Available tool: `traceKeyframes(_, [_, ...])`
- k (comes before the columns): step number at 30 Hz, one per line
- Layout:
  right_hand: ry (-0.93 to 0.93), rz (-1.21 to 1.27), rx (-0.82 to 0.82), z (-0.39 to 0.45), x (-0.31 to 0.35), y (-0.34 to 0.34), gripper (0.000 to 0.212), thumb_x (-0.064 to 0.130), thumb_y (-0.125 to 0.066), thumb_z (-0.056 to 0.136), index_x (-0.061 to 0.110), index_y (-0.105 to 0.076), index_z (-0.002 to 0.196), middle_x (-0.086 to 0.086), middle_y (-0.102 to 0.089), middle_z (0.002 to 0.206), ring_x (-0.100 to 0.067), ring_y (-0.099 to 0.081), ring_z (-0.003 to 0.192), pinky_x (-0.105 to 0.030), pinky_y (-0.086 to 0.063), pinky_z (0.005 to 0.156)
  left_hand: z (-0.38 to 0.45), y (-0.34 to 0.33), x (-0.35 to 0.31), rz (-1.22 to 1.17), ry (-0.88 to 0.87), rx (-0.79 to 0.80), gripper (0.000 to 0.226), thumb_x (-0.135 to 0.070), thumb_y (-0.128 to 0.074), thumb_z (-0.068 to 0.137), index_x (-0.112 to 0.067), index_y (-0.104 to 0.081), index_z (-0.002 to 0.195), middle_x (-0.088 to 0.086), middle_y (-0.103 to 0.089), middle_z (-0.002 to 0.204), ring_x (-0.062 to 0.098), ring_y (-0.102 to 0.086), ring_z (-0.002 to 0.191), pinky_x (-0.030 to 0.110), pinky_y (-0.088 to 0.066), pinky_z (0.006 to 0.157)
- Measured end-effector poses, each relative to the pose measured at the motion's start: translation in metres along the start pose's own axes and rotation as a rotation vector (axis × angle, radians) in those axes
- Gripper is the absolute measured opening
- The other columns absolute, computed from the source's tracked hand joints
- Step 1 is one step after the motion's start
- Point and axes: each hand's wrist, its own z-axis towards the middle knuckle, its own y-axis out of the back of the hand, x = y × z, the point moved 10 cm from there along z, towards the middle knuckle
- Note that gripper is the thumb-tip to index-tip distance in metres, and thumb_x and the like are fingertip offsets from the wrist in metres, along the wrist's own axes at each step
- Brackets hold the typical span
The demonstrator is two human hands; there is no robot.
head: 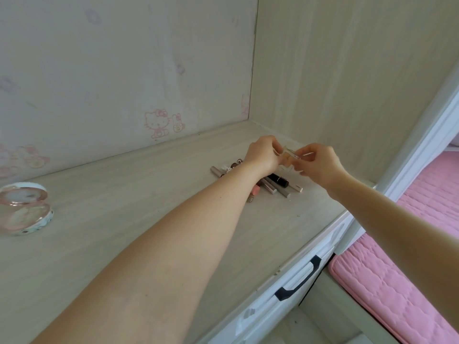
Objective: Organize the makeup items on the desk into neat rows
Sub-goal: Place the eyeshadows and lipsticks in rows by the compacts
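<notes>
Left hand (pixel 263 155) and right hand (pixel 319 163) pinch a clear tube (pixel 289 153) between them.

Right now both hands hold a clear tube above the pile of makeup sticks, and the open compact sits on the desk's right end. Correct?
Not quite. The head view shows the open compact on the desk's left end. Both hands, left hand and right hand, do hold the clear tube above the makeup sticks.

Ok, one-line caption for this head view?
Both hands, left hand and right hand, hold a small clear tube above clustered makeup sticks on the desk.
</notes>
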Motion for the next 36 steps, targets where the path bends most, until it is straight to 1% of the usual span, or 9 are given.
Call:
traceKeyframes(4, [0.009, 0.17, 0.04, -0.019, 0.024, -0.005, 0.019, 0.022, -0.077, 0.08, 0.015, -0.061, 0.089, -0.007, -0.072, 0.082, -0.023, -0.071, 0.082, -0.038, -0.058, 0.082, -0.02, 0.027, -0.006, -0.177, -0.016, -0.027, 0.02, -0.019, -0.075, 0.08, -0.016, -0.063, 0.095, -0.001, -0.062, 0.088, 0.015, -0.058, 0.084, 0.023, -0.042, 0.067])
traceKeyframes(7, [-0.001, 0.28, 0.074, -0.04, 0.043, -0.013, 0.016, 0.016, -0.075, 0.082, 0.011, -0.061, 0.09, -0.011, -0.072, 0.084, -0.024, -0.072, 0.082, -0.038, -0.058, 0.082, -0.04, 0.044, -0.001, -0.36, 0.01, -0.018, 0.018, -0.018, -0.073, 0.083, -0.016, -0.064, 0.1, 0.003, -0.065, 0.092, 0.016, -0.063, 0.084, 0.03, -0.054, 0.079])
traceKeyframes(9, [-0.011, 0.332, 0.107, -0.056, 0.056, -0.021, 0.015, 0.014, -0.073, 0.082, 0.009, -0.062, 0.091, -0.012, -0.071, 0.086, -0.024, -0.072, 0.083, -0.035, -0.058, 0.081, -0.057, 0.055, 0.005, -0.511, 0.038, -0.008, 0.017, -0.013, -0.071, 0.085, -0.014, -0.064, 0.1, 0.007, -0.066, 0.096, 0.019, -0.065, 0.089, 0.033, -0.056, 0.085])
traceKeyframes(14, [-0.054, 0.414, 0.2, -0.098, 0.08, -0.047, 0.018, 0.011, -0.07, 0.085, 0.004, -0.065, 0.1, -0.013, -0.07, 0.092, -0.021, -0.069, 0.085, -0.032, -0.058, 0.079, -0.107, 0.087, 0.024, -0.801, 0.128, -0.009, 0.022, -0.008, -0.068, 0.086, -0.004, -0.063, 0.107, 0.015, -0.067, 0.103, 0.023, -0.065, 0.088, 0.027, -0.058, 0.078])
traceKeyframes(16, [-0.054, 0.413, 0.25, -0.115, 0.09, -0.061, 0.019, 0.011, -0.07, 0.085, 0.004, -0.065, 0.102, -0.014, -0.07, 0.094, -0.02, -0.067, 0.081, -0.032, -0.058, 0.078, -0.13, 0.101, 0.031, -0.844, 0.158, -0.003, 0.028, -0.011, -0.068, 0.087, -0.001, -0.064, 0.112, 0.014, -0.068, 0.102, 0.022, -0.066, 0.089, 0.028, -0.057, 0.082])
traceKeyframes(21, [-0.056, 0.442, 0.362, -0.159, 0.113, -0.097, 0.018, 0.012, -0.071, 0.084, 0.008, -0.067, 0.101, -0.005, -0.069, 0.083, -0.017, -0.066, 0.079, -0.028, -0.052, 0.069, -0.188, 0.139, 0.045, -0.858, 0.169, 0.006, 0.027, -0.016, -0.069, 0.086, -0.004, -0.068, 0.111, 0.011, -0.072, 0.102, 0.02, -0.069, 0.094, 0.032, -0.055, 0.09])
traceKeyframes(26, [-0.076, 0.479, 0.495, -0.206, 0.13, -0.135, 0.012, 0.01, -0.069, 0.085, 0.011, -0.067, 0.096, -0.001, -0.07, 0.08, -0.017, -0.066, 0.081, -0.028, -0.05, 0.069, -0.244, 0.169, 0.072, -0.882, 0.203, -0.012, 0.027, -0.008, -0.066, 0.087, -0.008, -0.068, 0.114, 0.009, -0.071, 0.105, 0.018, -0.067, 0.094, 0.03, -0.054, 0.091])
traceKeyframes(32, [-0.06, 0.435, 0.639, -0.255, 0.149, -0.188, 0.006, 0.015, -0.068, 0.087, 0.014, -0.067, 0.093, -0.004, -0.074, 0.085, -0.015, -0.066, 0.079, -0.028, -0.053, 0.071, -0.301, 0.203, 0.121, -0.931, 0.294, -0.181, 0.027, -0.011, -0.067, 0.086, -0.004, -0.068, 0.112, 0.01, -0.071, 0.1, 0.016, -0.065, 0.084, 0.028, -0.055, 0.084])
traceKeyframes(36, [0.082, 0.286, 0.656, -0.283, 0.17, -0.216, 0.011, 0.016, -0.066, 0.088, 0.012, -0.065, 0.098, -0.003, -0.074, 0.084, -0.015, -0.068, 0.077, -0.032, -0.057, 0.074, -0.339, 0.227, 0.153, -0.964, 0.344, -0.33, 0.027, -0.014, -0.068, 0.084, 0.0, -0.069, 0.107, 0.013, -0.069, 0.101, 0.017, -0.064, 0.083, 0.027, -0.056, 0.082])
